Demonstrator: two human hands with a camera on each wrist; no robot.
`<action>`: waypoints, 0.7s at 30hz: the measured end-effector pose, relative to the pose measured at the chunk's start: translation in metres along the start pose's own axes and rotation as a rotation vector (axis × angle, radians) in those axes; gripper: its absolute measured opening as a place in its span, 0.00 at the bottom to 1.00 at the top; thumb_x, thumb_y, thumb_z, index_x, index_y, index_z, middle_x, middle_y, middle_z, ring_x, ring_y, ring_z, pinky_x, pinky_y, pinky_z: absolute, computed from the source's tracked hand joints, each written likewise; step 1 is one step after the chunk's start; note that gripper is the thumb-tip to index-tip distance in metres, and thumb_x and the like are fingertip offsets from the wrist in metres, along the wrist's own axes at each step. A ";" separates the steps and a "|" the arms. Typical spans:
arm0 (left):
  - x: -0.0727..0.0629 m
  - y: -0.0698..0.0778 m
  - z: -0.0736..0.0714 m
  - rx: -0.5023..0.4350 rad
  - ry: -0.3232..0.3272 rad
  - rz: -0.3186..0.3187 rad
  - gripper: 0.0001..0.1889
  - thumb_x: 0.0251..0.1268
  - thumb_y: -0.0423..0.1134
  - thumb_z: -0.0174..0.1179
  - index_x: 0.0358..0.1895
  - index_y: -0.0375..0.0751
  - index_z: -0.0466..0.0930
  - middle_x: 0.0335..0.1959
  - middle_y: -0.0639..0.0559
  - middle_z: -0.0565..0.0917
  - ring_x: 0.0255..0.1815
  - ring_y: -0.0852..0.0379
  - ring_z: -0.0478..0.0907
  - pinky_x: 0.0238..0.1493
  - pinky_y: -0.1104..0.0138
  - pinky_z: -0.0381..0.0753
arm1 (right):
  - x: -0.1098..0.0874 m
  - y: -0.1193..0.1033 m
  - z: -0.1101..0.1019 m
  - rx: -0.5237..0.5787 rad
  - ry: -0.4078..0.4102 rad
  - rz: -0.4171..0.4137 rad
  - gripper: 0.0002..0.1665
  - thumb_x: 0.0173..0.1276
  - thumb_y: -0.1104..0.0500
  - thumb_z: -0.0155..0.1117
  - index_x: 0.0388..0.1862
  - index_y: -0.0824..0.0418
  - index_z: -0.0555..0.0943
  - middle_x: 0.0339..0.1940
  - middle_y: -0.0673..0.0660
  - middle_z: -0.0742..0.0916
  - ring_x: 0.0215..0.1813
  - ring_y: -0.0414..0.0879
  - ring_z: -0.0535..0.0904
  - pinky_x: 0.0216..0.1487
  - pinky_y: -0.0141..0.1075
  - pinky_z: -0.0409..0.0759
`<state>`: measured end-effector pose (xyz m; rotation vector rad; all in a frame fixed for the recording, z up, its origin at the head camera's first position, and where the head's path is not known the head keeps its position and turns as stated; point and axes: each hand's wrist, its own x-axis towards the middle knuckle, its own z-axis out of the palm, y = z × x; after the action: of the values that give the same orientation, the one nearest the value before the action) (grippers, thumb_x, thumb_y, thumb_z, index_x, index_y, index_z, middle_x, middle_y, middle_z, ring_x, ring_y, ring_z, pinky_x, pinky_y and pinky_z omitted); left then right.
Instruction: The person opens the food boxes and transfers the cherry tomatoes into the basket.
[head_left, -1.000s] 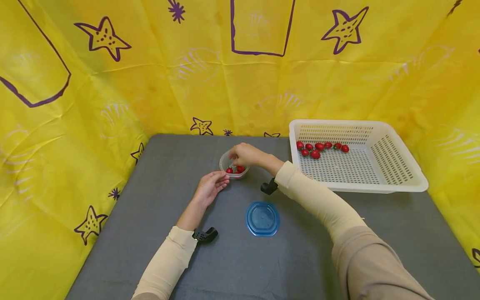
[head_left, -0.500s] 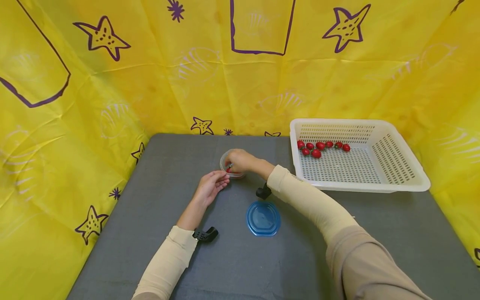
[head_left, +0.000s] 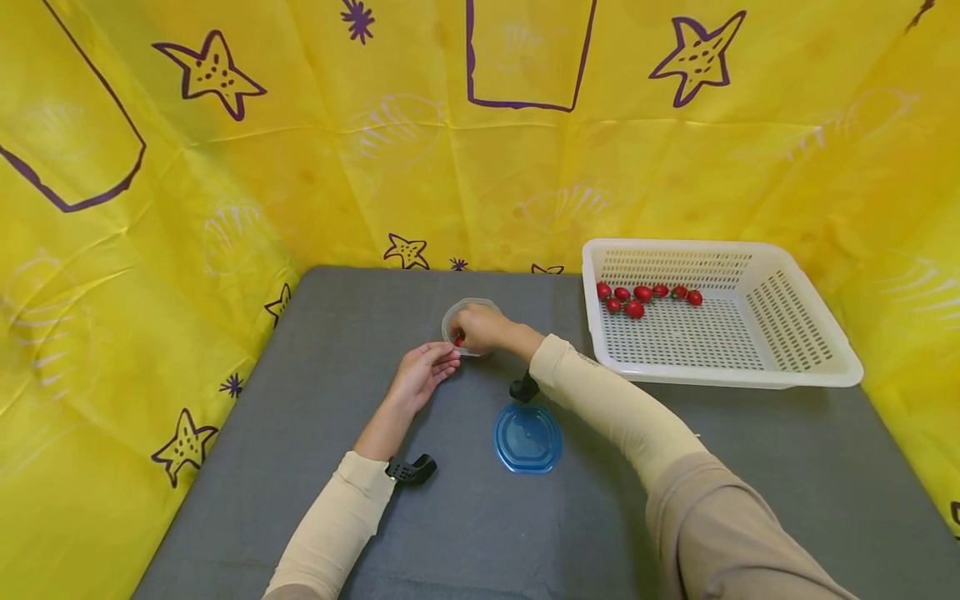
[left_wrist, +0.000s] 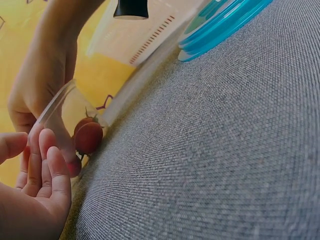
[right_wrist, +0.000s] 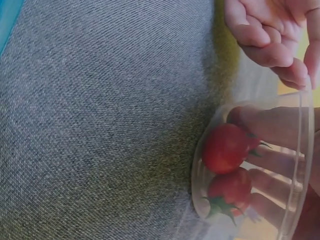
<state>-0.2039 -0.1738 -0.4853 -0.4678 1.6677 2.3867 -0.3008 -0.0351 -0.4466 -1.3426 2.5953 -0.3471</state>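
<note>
L hand (head_left: 418, 375) at the near-left edge of the clear plastic tub (right_wrist: 296, 170), thumb & fingertips pinching its rim. R hand (head_left: 482, 327) reaches in from above, fingers down inside the tub, in contact w/ the tub tomatoes (right_wrist: 225, 148); whether it grasps one or has released it can't be told, as tub wall, hand & fruit overlap. Tub stands upright on the desk (head_left: 465, 517) btwn the two hands; at least two red cherry tomatoes w/ green calyces show clearly thru its wall, plus part of another behind.

Basket tomatoes (head_left: 642, 294), approx. eight visible, lie along the far-left part of the white perforated plastic basket (head_left: 720, 375), to the right of R hand & well apart from it. Blue plastic lid (head_left: 528, 438) lies flat on the desk, off the tub, nearer the person than either hand & just beyond R wrist cam (head_left: 524, 387).

Step in hand (judged): setting cherry tomatoes in the tub, prob. mid-transfer from the basket. Next move (judged): L hand keeps the rim steady; R hand frees its fingers, lifts clear w/o snagging a calyx or tipping the tub, then goes right for another tomato. Lid prob. last.
</note>
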 end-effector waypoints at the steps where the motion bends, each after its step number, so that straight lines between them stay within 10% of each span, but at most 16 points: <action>1: 0.000 0.000 0.000 0.003 -0.001 0.002 0.06 0.73 0.33 0.52 0.35 0.41 0.77 0.25 0.56 0.85 0.27 0.62 0.82 0.36 0.72 0.82 | 0.000 0.001 0.001 -0.001 0.000 0.000 0.07 0.63 0.63 0.63 0.37 0.60 0.87 0.33 0.55 0.87 0.38 0.49 0.79 0.47 0.39 0.78; 21: -0.002 0.001 0.000 0.017 0.009 -0.002 0.06 0.73 0.33 0.52 0.36 0.41 0.77 0.25 0.56 0.85 0.29 0.62 0.82 0.36 0.72 0.82 | 0.002 0.003 0.000 -0.012 -0.009 0.007 0.08 0.61 0.63 0.63 0.37 0.58 0.87 0.34 0.54 0.88 0.38 0.47 0.79 0.46 0.37 0.80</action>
<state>-0.2025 -0.1742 -0.4835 -0.4780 1.6890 2.3707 -0.3039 -0.0353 -0.4476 -1.3357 2.5983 -0.3237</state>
